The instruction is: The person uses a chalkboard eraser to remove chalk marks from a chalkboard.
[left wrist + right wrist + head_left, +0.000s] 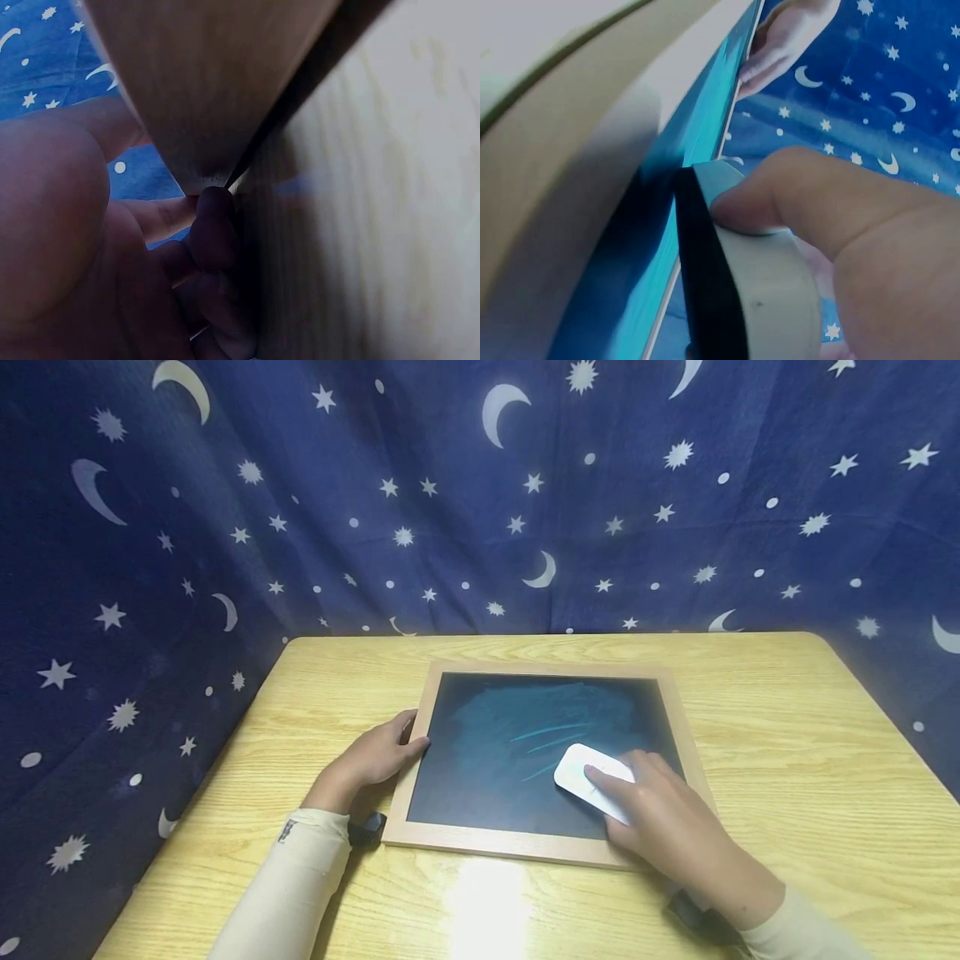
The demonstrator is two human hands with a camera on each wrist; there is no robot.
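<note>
A small chalkboard [465, 793] in a light wooden frame [495, 841] lies on the table, its dark surface smeared with blue-green chalk. Several brighter chalk strokes [551, 743] cross its middle. My right hand [667, 814] grips a white-backed board eraser [573, 767] over the right part of the board, thumb on top. In the right wrist view, the dark underside of the eraser [709, 277] faces the board. At the left side of the frame my left hand [375, 758] holds the edge; its thumb touches the wood, and curled fingers [214, 236] show against the frame.
The board rests on a yellow wood-grain table [780, 735] with rounded far corners. A dark blue curtain [450, 443] with moons and stars hangs behind the table and along its left side. Light glares on the tabletop in front of the board.
</note>
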